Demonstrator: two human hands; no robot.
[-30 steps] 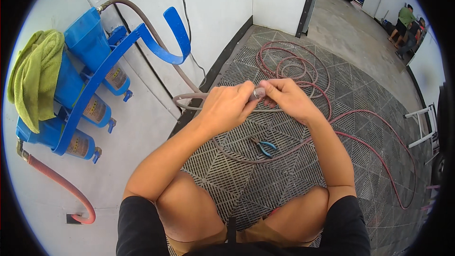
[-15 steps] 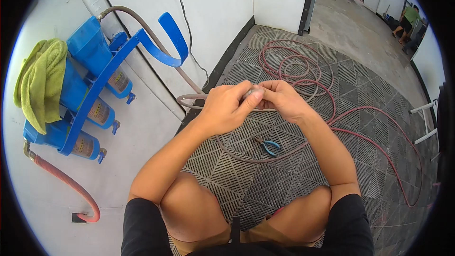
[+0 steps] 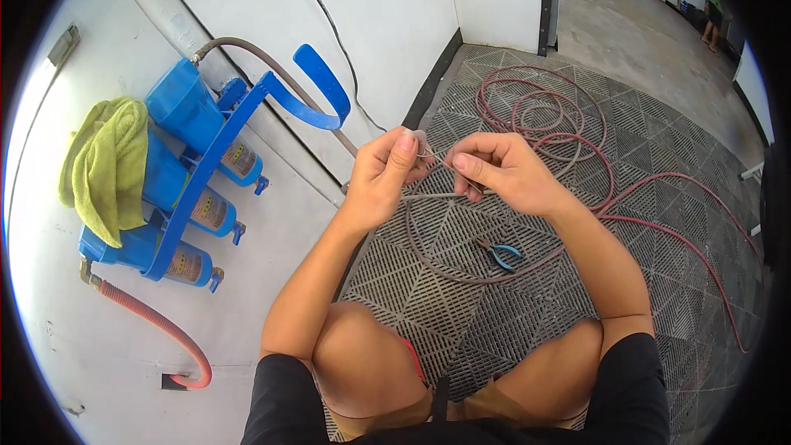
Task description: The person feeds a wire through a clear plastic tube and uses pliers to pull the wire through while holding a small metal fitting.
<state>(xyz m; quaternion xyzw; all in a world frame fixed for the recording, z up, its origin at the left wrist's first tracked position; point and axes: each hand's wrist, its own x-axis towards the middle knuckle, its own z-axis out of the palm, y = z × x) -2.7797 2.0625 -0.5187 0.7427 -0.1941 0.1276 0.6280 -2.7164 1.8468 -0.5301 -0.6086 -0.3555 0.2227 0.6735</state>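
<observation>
My left hand (image 3: 383, 173) is closed in a pinch, thumb against the fingers. Between its fingertips shows a small pale piece, too small and part-covered to name. A thin metal wire (image 3: 435, 158) spans the short gap to my right hand (image 3: 504, 171), whose thumb and forefinger pinch its other end. Below the hands, pliers (image 3: 501, 256) with blue handles lie on the grated floor. Behind and under the fingers runs a grey hose (image 3: 445, 195); my right hand hides part of it.
Left, a blue bracket (image 3: 196, 177) holds blue filter canisters (image 3: 180, 103) on the white wall, with a green towel (image 3: 107, 166) draped over them. A ribbed red hose (image 3: 156, 321) hangs below. Coiled red hose (image 3: 606, 128) lies on the grey grating (image 3: 428, 313). Another person stands far right.
My hands have drawn apart, and the wire now shows between them. The whole view has shifted, with the wall fixtures and pliers appearing further right and lower.
</observation>
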